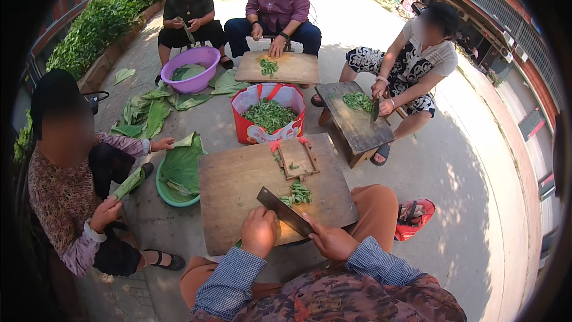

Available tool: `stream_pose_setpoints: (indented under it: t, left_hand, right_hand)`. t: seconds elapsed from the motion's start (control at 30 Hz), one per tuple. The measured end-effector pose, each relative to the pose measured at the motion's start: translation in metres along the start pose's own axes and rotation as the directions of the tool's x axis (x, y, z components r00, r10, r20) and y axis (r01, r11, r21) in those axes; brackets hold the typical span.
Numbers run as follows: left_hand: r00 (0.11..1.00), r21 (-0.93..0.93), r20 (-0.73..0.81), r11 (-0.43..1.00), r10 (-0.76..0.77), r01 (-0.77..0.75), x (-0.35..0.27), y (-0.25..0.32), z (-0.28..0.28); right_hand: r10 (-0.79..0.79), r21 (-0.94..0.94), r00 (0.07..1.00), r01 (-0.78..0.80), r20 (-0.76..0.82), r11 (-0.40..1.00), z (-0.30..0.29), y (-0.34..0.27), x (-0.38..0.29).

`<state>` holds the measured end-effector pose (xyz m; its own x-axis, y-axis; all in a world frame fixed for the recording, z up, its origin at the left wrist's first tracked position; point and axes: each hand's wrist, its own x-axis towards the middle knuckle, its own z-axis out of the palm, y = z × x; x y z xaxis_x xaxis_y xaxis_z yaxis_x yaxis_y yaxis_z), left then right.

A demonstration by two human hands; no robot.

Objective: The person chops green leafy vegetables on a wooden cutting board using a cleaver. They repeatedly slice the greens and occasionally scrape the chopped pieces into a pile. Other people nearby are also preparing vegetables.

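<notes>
My right hand point(331, 239) grips the handle end of a dark cleaver point(286, 212). Its wide blade slants over a wooden board point(237, 179) in front of me. On the board my left hand point(259, 231) is curled, close to the blade's near side. A bit of green leaf point(238, 243) pokes out below that hand; the rest of it is hidden under the fingers. Cut green leaf strips point(298, 193) lie just beyond the blade. Farther up the board rests a small wooden frame point(298, 157) with red ties and a few leaf scraps.
A red and white bag point(268, 118) full of chopped leaves stands behind the board. At left, a person holds a rolled leaf point(129, 183) beside a green basin point(178, 188). Other people sit around a purple basin point(190, 69), another board point(286, 67) and a low bench point(353, 116).
</notes>
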<state>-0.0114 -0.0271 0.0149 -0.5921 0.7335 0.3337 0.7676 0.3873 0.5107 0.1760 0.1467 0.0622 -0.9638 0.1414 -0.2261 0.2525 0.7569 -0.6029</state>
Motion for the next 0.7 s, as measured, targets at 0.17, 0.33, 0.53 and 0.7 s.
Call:
stream_pose_setpoints:
  t: [0.17, 0.33, 0.53, 0.7]
  left_hand:
    - [1.000, 0.017, 0.013, 1.000, -0.010, 0.010, 0.0006, 0.0017, -0.0014]
    - [1.000, 0.017, 0.012, 1.000, -0.010, 0.009, 0.0011, 0.0016, -0.0014]
    - [1.000, 0.014, 0.021, 1.000, -0.021, 0.020, 0.0010, 0.0029, -0.0031]
    - [1.000, 0.021, 0.024, 1.000, -0.014, 0.014, 0.0012, 0.0036, -0.0045]
  right_hand:
    - [-0.019, -0.002, 1.000, 0.019, -0.019, 1.000, 0.0029, 0.0033, -0.0005]
    - [-0.032, 0.000, 0.999, 0.032, -0.029, 0.999, 0.0065, 0.0081, -0.0005]
    - [-0.027, -0.010, 0.999, 0.027, -0.029, 1.000, 0.0030, 0.0018, -0.0015]
    - [-0.025, -0.020, 0.999, 0.024, -0.034, 0.999, 0.0016, -0.0008, -0.0024]
